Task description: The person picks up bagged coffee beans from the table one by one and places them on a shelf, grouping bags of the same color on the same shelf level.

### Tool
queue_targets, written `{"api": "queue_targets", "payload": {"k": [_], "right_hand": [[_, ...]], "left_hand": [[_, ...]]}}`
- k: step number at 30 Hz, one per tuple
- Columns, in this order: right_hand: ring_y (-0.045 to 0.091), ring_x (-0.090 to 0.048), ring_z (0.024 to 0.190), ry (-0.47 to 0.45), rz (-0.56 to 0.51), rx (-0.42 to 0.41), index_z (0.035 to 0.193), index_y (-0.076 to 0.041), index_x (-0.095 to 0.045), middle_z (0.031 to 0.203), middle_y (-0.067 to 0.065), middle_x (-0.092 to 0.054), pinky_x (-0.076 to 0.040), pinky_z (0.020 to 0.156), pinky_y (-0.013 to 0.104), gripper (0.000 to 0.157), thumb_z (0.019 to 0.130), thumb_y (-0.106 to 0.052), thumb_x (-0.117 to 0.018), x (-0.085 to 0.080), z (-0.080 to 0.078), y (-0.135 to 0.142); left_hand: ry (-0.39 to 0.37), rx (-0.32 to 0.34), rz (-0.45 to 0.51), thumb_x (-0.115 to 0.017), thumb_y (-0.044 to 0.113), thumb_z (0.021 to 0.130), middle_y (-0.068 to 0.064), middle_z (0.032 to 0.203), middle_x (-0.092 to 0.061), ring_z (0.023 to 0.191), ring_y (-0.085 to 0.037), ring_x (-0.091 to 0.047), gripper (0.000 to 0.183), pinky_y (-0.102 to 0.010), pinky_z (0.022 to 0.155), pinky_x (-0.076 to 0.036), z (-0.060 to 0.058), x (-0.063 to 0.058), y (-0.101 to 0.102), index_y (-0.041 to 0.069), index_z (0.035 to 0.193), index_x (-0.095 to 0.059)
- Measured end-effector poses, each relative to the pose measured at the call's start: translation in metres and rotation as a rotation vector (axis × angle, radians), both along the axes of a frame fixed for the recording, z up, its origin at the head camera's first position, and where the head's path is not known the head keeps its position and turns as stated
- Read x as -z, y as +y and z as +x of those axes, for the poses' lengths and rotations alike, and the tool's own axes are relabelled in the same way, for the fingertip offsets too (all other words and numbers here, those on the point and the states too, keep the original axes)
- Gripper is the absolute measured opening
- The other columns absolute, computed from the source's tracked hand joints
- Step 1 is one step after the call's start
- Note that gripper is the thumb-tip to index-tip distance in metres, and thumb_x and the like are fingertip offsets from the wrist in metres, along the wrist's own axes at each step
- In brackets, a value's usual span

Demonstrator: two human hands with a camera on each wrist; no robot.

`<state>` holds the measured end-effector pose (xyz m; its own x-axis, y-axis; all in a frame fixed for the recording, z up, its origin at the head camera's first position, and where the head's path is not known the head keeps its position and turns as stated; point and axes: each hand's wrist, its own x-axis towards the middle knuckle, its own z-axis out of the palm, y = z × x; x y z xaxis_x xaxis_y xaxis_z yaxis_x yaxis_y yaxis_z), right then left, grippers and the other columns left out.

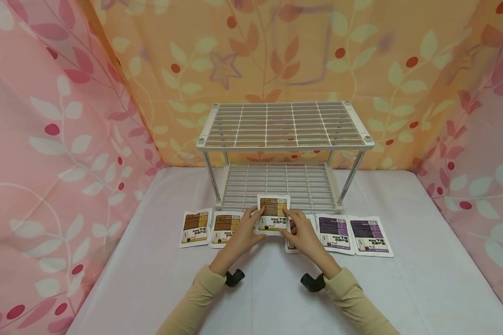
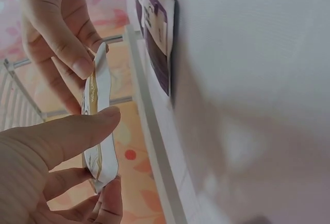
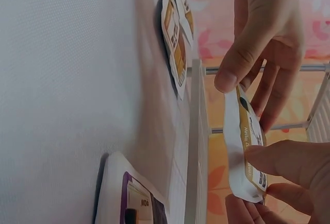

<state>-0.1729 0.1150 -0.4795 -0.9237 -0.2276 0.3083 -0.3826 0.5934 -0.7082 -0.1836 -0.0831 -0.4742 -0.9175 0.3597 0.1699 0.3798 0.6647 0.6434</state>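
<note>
Both hands hold a flat white pouch with a brown and gold label (image 1: 272,215) up in front of the rack. My left hand (image 1: 244,234) pinches its left side, thumb on the near face and fingers behind, as the left wrist view shows. On the opposite side my right hand (image 1: 305,235) grips the pouch between thumb and fingers. Two similar gold-labelled pouches (image 1: 195,228) lie on the table left of the left hand. To the right are purple-labelled pouches (image 1: 335,234); one purple pouch (image 3: 139,198) is partly hidden beneath the right hand in the head view.
A white two-tier wire rack (image 1: 285,125) with metal posts stands behind the pouches. Its lower shelf (image 1: 276,184) sits low over the white-covered table (image 1: 251,298). Patterned cloth walls (image 1: 142,83) enclose the back and both sides.
</note>
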Motion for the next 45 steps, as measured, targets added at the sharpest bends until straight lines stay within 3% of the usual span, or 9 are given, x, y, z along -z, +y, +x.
{"api": "queue_targets", "payload": {"k": [9,14,20,30,36,45], "right_hand": [[0.016,-0.054,0.072,0.066,-0.04,0.038,0.137,-0.002,-0.043,0.119,0.019,-0.049,-0.05,0.058,0.021,0.064,0.078,-0.003,-0.071,-0.009,0.003,0.005],[0.018,-0.054,0.074,0.142,-0.049,0.063,0.136,-0.002,-0.044,0.12,0.019,-0.049,-0.051,0.058,0.027,0.065,0.077,0.001,-0.072,-0.015,0.005,0.008],[0.021,-0.054,0.081,0.193,-0.084,0.075,0.136,-0.003,-0.045,0.117,0.019,-0.047,-0.054,0.059,0.034,0.067,0.075,0.004,-0.072,-0.02,0.005,0.011],[0.018,-0.051,0.084,0.244,-0.075,0.133,0.136,-0.008,-0.047,0.111,0.017,-0.046,-0.054,0.061,0.032,0.068,0.075,0.002,-0.073,-0.028,0.006,0.02],[0.019,-0.052,0.085,0.287,-0.095,0.148,0.137,-0.009,-0.045,0.111,0.016,-0.047,-0.053,0.061,0.036,0.069,0.075,0.001,-0.073,-0.033,0.005,0.027],[0.021,-0.054,0.087,0.352,-0.102,0.188,0.136,-0.009,-0.047,0.107,0.018,-0.048,-0.054,0.063,0.032,0.07,0.073,0.003,-0.075,-0.044,0.007,0.037]], "left_hand": [[0.062,-0.012,0.057,-0.076,0.008,0.075,-0.017,0.144,-0.031,0.128,-0.036,-0.037,0.077,-0.043,0.093,-0.046,-0.001,-0.011,0.01,0.008,0.142,-0.037],[0.104,-0.011,0.089,-0.077,0.006,0.074,-0.018,0.142,-0.033,0.126,-0.036,-0.039,0.078,-0.043,0.094,-0.046,-0.001,-0.018,0.017,0.009,0.142,-0.038],[0.173,-0.015,0.1,-0.077,0.005,0.073,-0.018,0.137,-0.037,0.122,-0.032,-0.043,0.078,-0.039,0.092,-0.048,-0.002,-0.023,0.023,0.009,0.141,-0.039],[0.26,-0.001,0.135,-0.076,0.0,0.072,-0.017,0.136,-0.036,0.107,-0.025,-0.048,0.078,-0.031,0.081,-0.05,-0.001,-0.032,0.037,0.009,0.141,-0.04],[0.353,0.002,0.124,-0.076,0.0,0.073,-0.016,0.135,-0.038,0.106,-0.024,-0.047,0.075,-0.03,0.081,-0.049,-0.001,-0.041,0.045,0.007,0.139,-0.042],[0.404,0.009,0.133,-0.075,0.001,0.074,-0.015,0.135,-0.039,0.104,-0.022,-0.046,0.074,-0.026,0.077,-0.048,-0.001,-0.049,0.057,0.008,0.139,-0.042]]}}
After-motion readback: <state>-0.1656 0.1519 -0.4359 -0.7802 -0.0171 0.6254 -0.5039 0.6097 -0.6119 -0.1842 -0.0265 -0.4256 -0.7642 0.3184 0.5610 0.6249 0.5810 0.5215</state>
